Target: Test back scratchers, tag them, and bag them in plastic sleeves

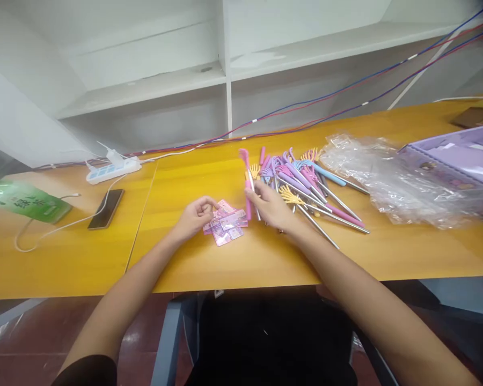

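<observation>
1. At the far left, a green package is lying on the surface, with a phone and a white power strip resting near it.
2. The left hand is curling its fingers at the edge of a small pile of cards; whether it is pinching one, the view is not showing clearly.
3. The pink and purple cards are lying loose and overlapping between the two hands.
4. Just right of them, a claw-headed pink stick is standing roughly upright above the surface, its pink handle and silver rod showing side by side; whether they are joined is hard to tell.
5. The right hand is closing around this stick, gripping it near the middle.
6. Behind and right of that hand, a heap of sticks in pink, purple, yellow and blue is lying jumbled. Judging by this, the work is standing partway: one stick is being handled, many are lying in the heap, and nothing is marking finished ones from unfinished.
7. Farther right, clear plastic bags are lying flat and crumpled, reaching a purple box at the edge.
</observation>
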`<move>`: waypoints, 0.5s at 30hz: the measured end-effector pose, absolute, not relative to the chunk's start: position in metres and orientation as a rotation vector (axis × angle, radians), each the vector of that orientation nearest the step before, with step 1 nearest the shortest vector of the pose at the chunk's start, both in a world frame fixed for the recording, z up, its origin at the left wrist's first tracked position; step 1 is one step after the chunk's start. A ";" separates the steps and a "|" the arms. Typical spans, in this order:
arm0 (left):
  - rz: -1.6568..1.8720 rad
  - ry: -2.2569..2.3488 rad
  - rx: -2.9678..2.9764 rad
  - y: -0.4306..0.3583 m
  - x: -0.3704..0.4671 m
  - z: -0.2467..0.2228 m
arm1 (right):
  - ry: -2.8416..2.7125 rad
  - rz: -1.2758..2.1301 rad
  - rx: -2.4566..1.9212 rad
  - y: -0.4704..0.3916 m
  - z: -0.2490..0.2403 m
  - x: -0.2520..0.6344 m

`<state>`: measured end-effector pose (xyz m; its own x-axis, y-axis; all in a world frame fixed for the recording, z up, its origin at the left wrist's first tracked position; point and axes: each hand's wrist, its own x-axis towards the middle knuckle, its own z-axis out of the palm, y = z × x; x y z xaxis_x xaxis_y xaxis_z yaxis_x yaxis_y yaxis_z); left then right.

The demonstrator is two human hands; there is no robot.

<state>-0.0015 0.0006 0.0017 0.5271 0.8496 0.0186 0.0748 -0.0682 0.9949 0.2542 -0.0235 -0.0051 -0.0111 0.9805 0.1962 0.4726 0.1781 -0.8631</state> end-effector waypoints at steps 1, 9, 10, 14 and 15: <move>0.772 0.852 1.534 0.001 -0.003 0.003 | -1.646 0.629 -1.552 -0.019 -0.002 0.260; 0.742 0.957 1.623 0.005 -0.015 0.008 | -1.897 0.288 -2.113 0.030 0.013 0.277; 0.738 0.971 1.630 0.006 -0.015 0.008 | -1.931 0.277 -2.135 0.037 0.013 0.277; 0.724 0.991 1.627 0.006 -0.017 0.008 | -2.000 0.198 -2.212 0.051 0.011 0.273; 0.721 0.994 1.630 0.006 -0.017 0.009 | -1.993 0.183 -2.219 0.051 0.010 0.272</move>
